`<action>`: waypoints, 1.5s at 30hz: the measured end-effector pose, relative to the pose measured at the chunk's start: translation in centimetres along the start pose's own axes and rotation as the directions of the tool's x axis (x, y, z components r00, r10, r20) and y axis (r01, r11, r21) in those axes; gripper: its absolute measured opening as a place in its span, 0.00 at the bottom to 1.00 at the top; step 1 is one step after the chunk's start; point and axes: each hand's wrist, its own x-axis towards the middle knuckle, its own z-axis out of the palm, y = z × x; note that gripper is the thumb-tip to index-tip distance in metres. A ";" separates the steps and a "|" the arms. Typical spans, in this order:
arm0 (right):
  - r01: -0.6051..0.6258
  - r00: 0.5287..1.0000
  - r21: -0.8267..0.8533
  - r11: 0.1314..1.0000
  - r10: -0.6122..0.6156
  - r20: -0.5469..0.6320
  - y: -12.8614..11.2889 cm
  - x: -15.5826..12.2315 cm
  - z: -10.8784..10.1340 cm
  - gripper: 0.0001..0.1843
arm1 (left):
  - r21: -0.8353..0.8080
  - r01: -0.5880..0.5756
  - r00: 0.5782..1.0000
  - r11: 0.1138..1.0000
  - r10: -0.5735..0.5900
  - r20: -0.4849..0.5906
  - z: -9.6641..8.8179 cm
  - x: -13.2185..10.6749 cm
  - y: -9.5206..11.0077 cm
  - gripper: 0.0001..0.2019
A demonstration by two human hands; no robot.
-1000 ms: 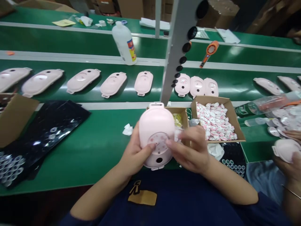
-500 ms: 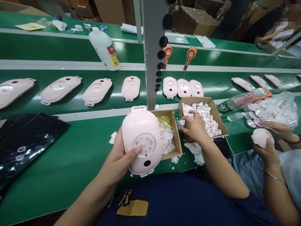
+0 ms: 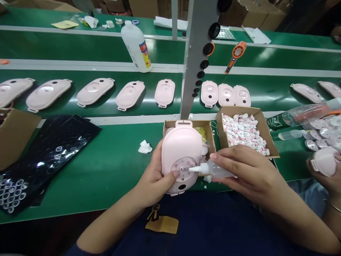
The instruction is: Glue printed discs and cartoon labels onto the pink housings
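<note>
In my left hand is a pink plastic lid, held up and tilted toward me, my thumb resting at its round printed window. My right hand is closed around a small translucent squeeze bottle. The white nozzle of the bottle points left and reaches the printed window, beside my thumb; whether it touches the surface I cannot tell. Behind the lid, and partly covered by it, is a cardboard box with a yellow packet. An open box of small white-and-pink animal figures stands just beyond my right hand.
Several pink lids lie along the green belt. A grey post rises before me. Black sheets with clear rings lie left, near a crumpled tissue. A co-worker's hand holds a pink piece at right.
My right hand has brought the squeeze bottle from beside the figure box to the lid's window. The view has shifted left, and a cardboard box now shows at the left edge.
</note>
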 end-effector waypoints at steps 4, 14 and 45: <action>0.018 0.999 -0.064 0.998 -0.016 0.033 -0.8 0.2 -0.7 0.18 | 0.036 -0.037 0.999 0.999 0.036 0.029 -0.3 -0.3 -0.5 0.39; 0.023 0.997 -0.084 0.996 -0.017 0.070 -1.6 0.3 -1.0 0.17 | -0.006 -0.047 0.997 0.999 0.048 0.061 0.0 -0.6 0.0 0.39; 0.001 0.995 -0.072 0.997 0.007 0.104 -1.9 -0.5 -1.3 0.20 | 0.045 -0.030 0.998 0.999 0.027 0.060 -0.1 -0.6 0.2 0.41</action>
